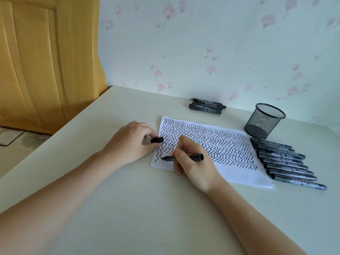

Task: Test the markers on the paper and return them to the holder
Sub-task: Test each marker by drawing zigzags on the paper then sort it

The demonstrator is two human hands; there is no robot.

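Note:
A white sheet of paper (237, 173) covered in black zigzag lines lies on the table. My right hand (193, 162) grips a black marker (195, 157) lying nearly flat, its tip touching the paper's lower left corner beside a zigzag. My left hand (130, 142) rests at the paper's left edge and pinches the marker's black cap (157, 140). A black mesh holder (264, 120) stands upright and looks empty at the paper's far right. Several black markers (287, 162) lie in a row to the right of the paper. Three more markers (207, 106) lie by the wall.
The pale table (128, 208) meets a flowered wall (202, 43) at the back. Its left edge drops off toward a yellow wooden door (46, 61) and the floor.

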